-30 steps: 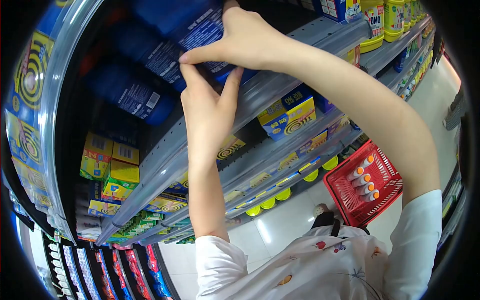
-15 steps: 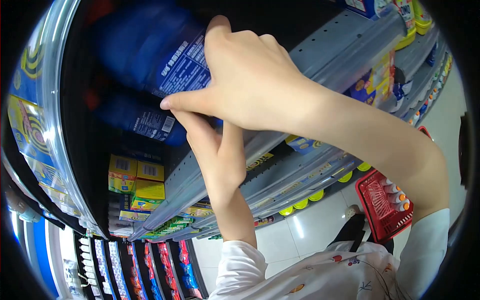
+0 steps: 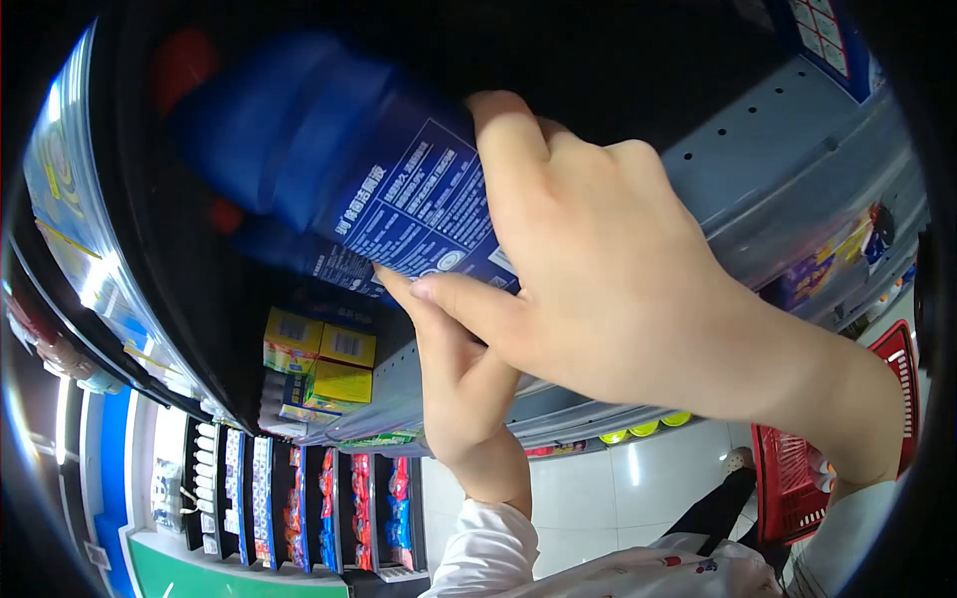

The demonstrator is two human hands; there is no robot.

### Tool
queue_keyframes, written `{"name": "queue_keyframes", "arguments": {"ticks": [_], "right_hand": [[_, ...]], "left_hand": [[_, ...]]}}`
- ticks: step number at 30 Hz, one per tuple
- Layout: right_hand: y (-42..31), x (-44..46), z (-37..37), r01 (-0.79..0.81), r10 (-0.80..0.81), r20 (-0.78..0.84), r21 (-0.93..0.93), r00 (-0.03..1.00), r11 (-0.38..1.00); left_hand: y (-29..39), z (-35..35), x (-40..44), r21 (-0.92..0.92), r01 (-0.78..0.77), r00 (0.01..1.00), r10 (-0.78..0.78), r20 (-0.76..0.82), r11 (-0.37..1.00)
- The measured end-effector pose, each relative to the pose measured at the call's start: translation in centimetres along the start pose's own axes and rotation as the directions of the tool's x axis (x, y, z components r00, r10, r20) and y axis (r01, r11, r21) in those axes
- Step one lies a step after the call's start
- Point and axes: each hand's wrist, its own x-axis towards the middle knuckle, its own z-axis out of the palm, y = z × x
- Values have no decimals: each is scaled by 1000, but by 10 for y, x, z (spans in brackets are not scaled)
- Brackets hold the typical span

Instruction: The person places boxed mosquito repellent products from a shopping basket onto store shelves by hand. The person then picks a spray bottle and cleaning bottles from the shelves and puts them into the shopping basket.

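A large dark-blue toilet cleaner bottle [image 3: 414, 199] with white print on its back label lies tilted in front of the shelf, its blurred top pointing up and left. Wrapped over the bottle's lower end is my right hand [image 3: 598, 249], its thumb lying across the label side. My left hand [image 3: 464, 389] cups the same bottle from below, with one digit reaching its edge beside my right thumb; its other fingers are largely hidden. Behind and below it, a second blue bottle [image 3: 344, 267] with a small printed label is partly covered.
Yellow boxes [image 3: 344, 364] are stacked on the shelf below the bottles. A perforated grey shelf [image 3: 738, 149] with a clear front edge runs to the right. At lower right, a red shopping basket [image 3: 788, 478] holds bottles. Racks of coloured packets [image 3: 359, 498] stand beyond the tiled floor.
Both hands and the bottle have shifted right and down in view and appear larger. More of the bottle's label shows. The second bottle is now more covered.
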Motion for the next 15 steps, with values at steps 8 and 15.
{"name": "queue_keyframes", "arguments": {"ticks": [8,15], "right_hand": [[-9,0,-4,-2,-3,-67,-77,998,997],[-10,14,-20,-216,203,98,145,974,966]], "left_hand": [[23,12,2,-253,163,985,-171,-12,954],[20,-25,32,-165,-221,975,224,-2,961]]}}
